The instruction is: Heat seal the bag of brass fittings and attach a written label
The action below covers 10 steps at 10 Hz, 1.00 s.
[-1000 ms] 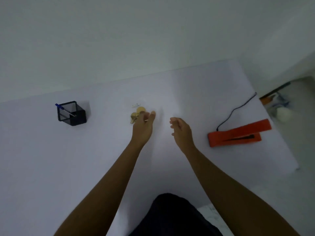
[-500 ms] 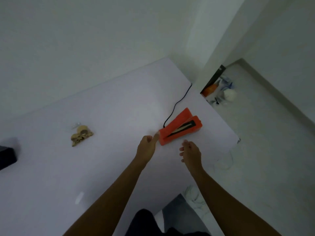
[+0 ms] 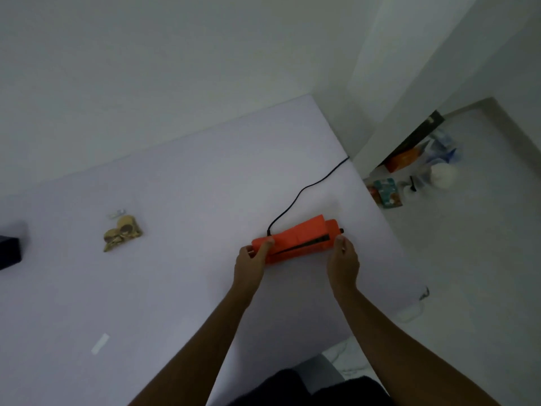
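An orange heat sealer lies on the white table near its right edge, its black cord running off to the back. My left hand grips the sealer's left end, thumb on top. My right hand holds its right end. The clear bag of brass fittings lies apart on the table, far to the left. A small white label strip lies near the front left.
A black pen holder sits at the left edge of view. The table's right edge drops to a floor with boxes and clutter by the wall corner.
Both hands left the bag of fittings, travelled right and took hold of the heat sealer's two ends. My view swung right with them.
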{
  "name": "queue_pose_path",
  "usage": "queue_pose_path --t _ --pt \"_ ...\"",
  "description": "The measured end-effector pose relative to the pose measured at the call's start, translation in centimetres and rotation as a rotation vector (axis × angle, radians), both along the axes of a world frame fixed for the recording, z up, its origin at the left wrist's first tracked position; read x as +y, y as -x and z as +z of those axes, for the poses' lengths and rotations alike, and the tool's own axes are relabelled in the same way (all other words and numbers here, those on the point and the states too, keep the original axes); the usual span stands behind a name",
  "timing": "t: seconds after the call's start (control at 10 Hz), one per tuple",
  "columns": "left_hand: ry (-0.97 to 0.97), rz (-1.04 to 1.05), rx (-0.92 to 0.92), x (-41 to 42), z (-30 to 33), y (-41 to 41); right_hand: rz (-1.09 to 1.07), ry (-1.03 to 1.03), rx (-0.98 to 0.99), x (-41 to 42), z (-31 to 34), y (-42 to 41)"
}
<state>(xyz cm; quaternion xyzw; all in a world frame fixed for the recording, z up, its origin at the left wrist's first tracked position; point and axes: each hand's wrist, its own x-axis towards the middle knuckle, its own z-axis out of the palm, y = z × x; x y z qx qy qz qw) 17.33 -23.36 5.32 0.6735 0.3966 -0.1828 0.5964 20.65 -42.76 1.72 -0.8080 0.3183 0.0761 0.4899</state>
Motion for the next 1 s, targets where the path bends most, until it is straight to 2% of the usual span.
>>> queue_pose_path --t 0.3,0.5,0.7,0.9,1.0 --pt "-0.097 0.134 -0.033 5.1 0.3 -9.6 0.148 -0.087 -0.012 5.4 0.3 -10.7" --pt "-0.081 0.159 -0.017 8.5 0.2 -14.7 0.244 -0.078 -0.024 8.7 0.1 -17.3" --pt "-0.079 0.145 -0.025 10.0 0.4 -16.5 0.332 -0.028 -0.020 10.2 -0.1 -19.9" --pt "-0.069 0.062 -0.032 11.2 1.4 -15.9 0.561 0.158 0.054 8.9 0.5 -21.2" --pt "-0.198 0.038 -0.105 12.6 4.5 -15.5 0.605 0.205 -0.017 8.8 3.8 -23.2"
